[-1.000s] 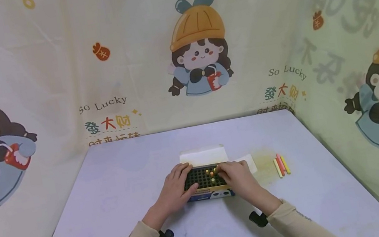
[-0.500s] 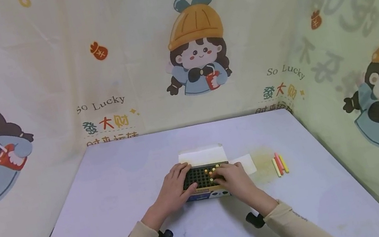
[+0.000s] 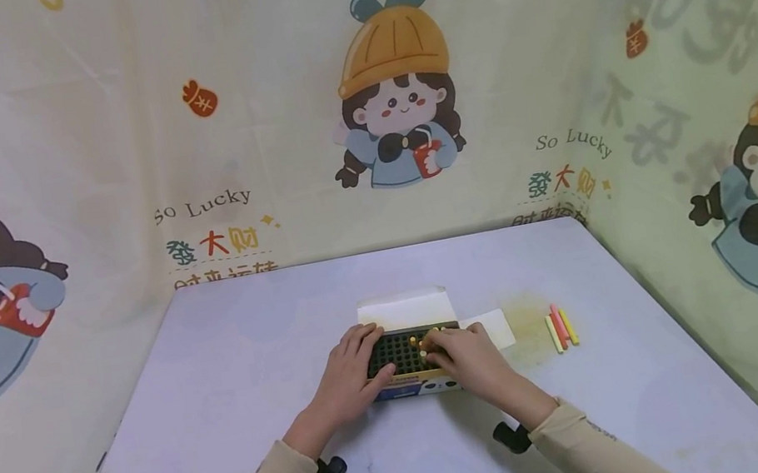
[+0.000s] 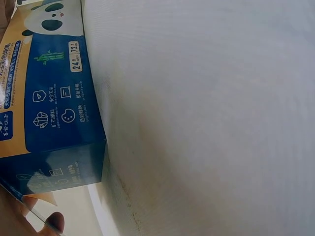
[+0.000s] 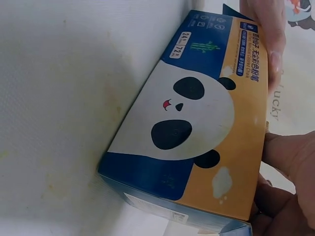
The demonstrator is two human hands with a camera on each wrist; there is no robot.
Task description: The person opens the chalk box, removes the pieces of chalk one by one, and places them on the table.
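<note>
My left grip (image 3: 350, 373) lies spread, fingers long, over the left end of the chalk box (image 3: 399, 393), likely to steady it; my right grip (image 3: 477, 359) bends over the chalk ends (image 3: 413, 341), though whether it pinches a stick I cannot tell.

Head view: the chalk box sits before me on the table (image 3: 236, 329), its black holed tray (image 3: 386, 353) facing up and its flap (image 3: 405, 312) laid back, presumably for access. Three loose sticks (image 3: 559, 324) lie off to the right, within reach.

Left wrist view: the printed side stands squarely on the table.

Right wrist view: my right grip crooks above the panda print (image 5: 197, 108), leaving the front uncovered.
</note>
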